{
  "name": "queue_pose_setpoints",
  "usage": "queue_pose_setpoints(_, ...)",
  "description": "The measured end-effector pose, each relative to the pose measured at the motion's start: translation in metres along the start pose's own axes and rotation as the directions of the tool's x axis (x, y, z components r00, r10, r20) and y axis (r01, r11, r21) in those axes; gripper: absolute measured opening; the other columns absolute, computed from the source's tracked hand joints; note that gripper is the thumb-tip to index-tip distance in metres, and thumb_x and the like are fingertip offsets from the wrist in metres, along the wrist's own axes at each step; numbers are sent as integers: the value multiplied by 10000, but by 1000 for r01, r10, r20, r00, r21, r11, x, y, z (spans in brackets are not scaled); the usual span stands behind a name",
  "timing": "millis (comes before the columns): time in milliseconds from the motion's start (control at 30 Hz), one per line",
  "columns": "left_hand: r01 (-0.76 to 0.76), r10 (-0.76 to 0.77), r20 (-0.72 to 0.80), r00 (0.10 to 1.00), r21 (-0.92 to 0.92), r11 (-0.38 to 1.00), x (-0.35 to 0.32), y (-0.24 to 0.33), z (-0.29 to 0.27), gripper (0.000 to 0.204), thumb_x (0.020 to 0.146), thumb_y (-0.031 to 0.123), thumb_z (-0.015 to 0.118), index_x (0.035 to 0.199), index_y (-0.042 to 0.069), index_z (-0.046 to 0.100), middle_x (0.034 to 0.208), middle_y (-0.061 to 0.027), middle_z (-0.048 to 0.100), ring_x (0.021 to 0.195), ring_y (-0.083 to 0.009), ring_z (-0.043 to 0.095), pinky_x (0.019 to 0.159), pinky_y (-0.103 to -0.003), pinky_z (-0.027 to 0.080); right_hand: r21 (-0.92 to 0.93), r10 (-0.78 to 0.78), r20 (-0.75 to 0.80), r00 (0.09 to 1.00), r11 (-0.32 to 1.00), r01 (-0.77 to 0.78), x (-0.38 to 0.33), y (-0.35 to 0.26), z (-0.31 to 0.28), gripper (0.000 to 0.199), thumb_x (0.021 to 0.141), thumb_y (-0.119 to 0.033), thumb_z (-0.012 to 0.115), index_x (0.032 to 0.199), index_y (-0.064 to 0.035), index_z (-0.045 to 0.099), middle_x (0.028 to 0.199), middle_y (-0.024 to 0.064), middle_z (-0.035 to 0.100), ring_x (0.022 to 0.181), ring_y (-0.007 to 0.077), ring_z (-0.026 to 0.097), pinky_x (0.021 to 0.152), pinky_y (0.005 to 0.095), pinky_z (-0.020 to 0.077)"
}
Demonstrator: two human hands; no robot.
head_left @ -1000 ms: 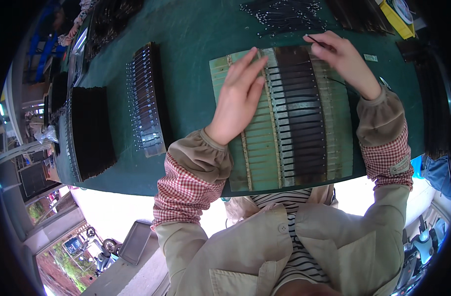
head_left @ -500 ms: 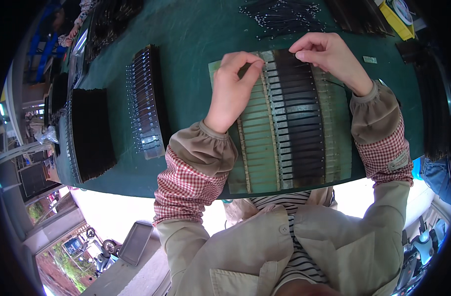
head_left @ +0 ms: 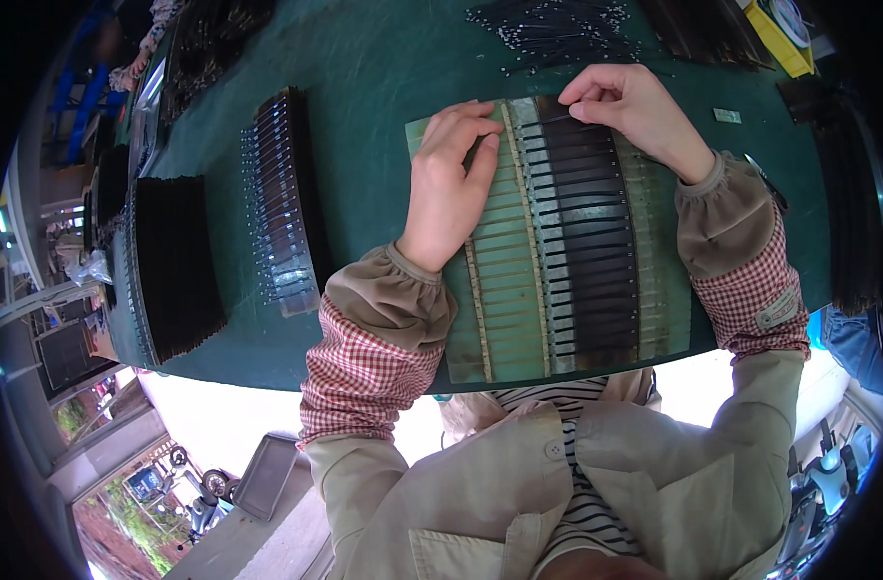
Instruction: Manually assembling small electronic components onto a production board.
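Observation:
A pale green slotted board [head_left: 466, 333] lies in front of me on the dark green table. Across its middle runs a row of thin black leads [head_left: 601, 275], side by side, their narrow ends pointing left. My left hand [head_left: 451, 184] rests on the board's upper left part, fingers loosely bent and thumb apart, holding nothing. At the top of the row, my right hand [head_left: 639, 111] pinches thumb and forefinger together over the end of a thin black lead [head_left: 555, 119]. Its tip is partly hidden by the fingers.
Left of the board stands a strip of dark leads with silvery ends [head_left: 285, 203]; a larger black bundle [head_left: 180, 266] lies farther left. Loose black leads [head_left: 557, 34] are heaped at the back. Dark bundles [head_left: 838, 193] line the right side, near a yellow tray [head_left: 780, 43].
My left hand has come down and left from the top slots, and its pinch has loosened. My right hand has shifted slightly left, still pinched.

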State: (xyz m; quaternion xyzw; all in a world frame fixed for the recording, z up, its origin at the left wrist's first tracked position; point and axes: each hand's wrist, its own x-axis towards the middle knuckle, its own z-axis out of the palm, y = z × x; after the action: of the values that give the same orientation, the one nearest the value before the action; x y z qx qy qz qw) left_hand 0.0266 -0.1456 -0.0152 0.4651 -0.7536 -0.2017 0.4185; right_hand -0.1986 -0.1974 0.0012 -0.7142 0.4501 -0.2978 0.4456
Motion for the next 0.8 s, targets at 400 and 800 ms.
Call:
queue_pose_setpoints(400, -265, 190, 221, 957, 390, 882, -6, 9, 6, 332, 819, -42, 509, 1135, 37, 572, 1199, -145, 545, 1149, -343, 455, 961, -393, 387, -488, -58, -102, 993, 873, 0, -10, -12, 11, 122, 766, -80, 646, 867, -22, 609, 732, 40, 615, 660, 130, 577, 604, 262, 454)
queue_pose_setpoints(800, -29, 31, 46, 998, -30, 999, -5, 2, 2, 299, 851, -18, 499, 1140, 22, 564, 1191, -149, 555, 1154, -289, 499, 970, -328, 375, -448, -105, -190, 976, 894, 9, -85, 1, -38, 154, 738, -95, 682, 798, -23, 560, 706, 54, 499, 711, 198, 506, 647, 304, 428)
